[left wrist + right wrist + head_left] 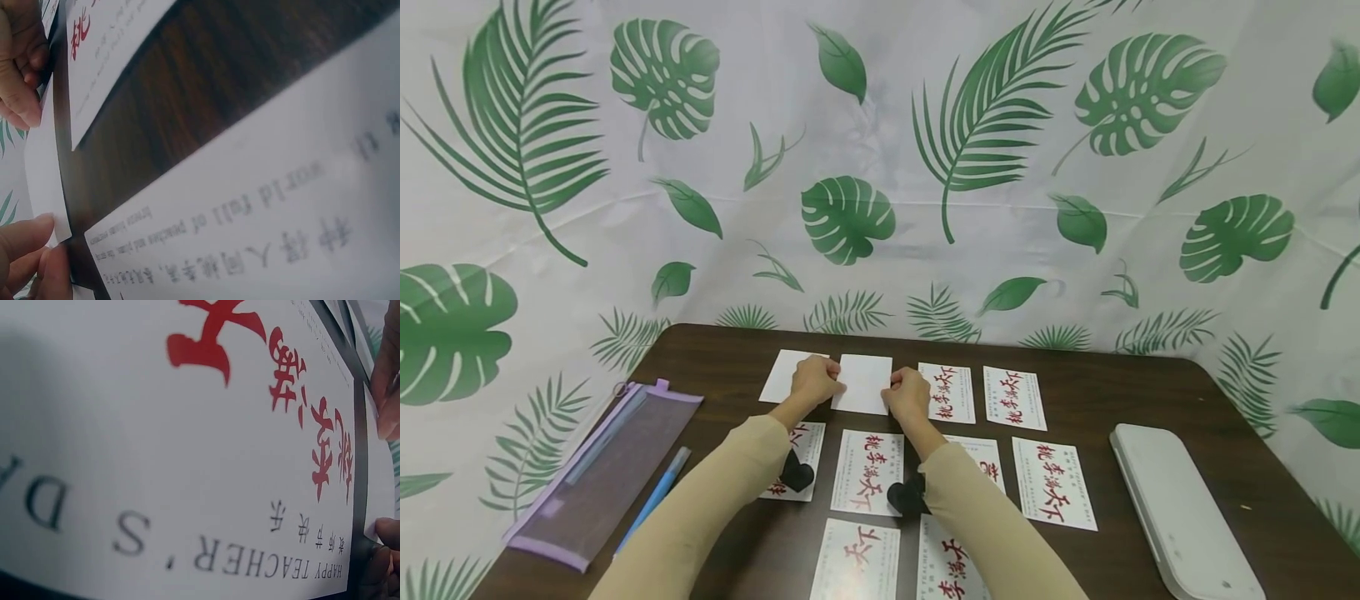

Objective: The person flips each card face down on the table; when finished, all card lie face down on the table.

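head: high behind the arms, looking forward and down across the desk (1150,392) to the leaf backdrop, mid-range | left wrist: skims the desk, very near, printed cards blurred | right wrist: equally near, over a red-lettered card (187,456) | shared: blank card (862,383) edge, all three views

Dark wooden table (1150,392), leaf-print backdrop (925,125)

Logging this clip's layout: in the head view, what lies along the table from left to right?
Purple pencil case → blue pen → left hand → blank card → right hand → white laminator.
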Available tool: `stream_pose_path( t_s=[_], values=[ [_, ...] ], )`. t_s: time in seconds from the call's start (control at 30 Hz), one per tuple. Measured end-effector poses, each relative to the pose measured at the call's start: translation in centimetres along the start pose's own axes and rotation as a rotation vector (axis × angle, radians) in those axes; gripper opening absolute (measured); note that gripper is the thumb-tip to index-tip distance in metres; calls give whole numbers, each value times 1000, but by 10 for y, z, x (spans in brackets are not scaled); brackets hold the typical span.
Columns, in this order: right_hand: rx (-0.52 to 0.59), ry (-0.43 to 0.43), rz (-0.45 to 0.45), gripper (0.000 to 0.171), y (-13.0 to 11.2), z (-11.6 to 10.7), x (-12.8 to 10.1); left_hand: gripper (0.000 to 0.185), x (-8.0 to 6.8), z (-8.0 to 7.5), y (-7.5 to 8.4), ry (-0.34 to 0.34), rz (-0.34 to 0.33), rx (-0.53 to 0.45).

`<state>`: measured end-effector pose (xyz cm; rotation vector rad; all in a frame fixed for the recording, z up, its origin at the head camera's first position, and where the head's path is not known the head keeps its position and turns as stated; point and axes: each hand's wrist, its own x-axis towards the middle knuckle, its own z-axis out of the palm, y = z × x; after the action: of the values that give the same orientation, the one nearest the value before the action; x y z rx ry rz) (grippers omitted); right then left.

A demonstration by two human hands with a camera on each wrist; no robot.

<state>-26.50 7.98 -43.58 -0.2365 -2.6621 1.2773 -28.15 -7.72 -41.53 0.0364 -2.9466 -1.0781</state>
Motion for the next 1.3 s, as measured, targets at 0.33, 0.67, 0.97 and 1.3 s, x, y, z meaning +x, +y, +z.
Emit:
stream_pose_path(
  t_s=[0.33,0.67,0.97,1.3],
  values=[
    [-27,-3,-2,24,-1,-1,-4,24,-2,1,0,-22,10,56],
    [247,-8,29,25,17,-42,19,40,4,5,28,-83,174,-103],
    [254,5,123,28,56,-84,39,49,6,30,58,-243,111,-311],
    [124,-46,123,34,75,-94,48,54,12,53,69,-249,133,-211]
  ],
)
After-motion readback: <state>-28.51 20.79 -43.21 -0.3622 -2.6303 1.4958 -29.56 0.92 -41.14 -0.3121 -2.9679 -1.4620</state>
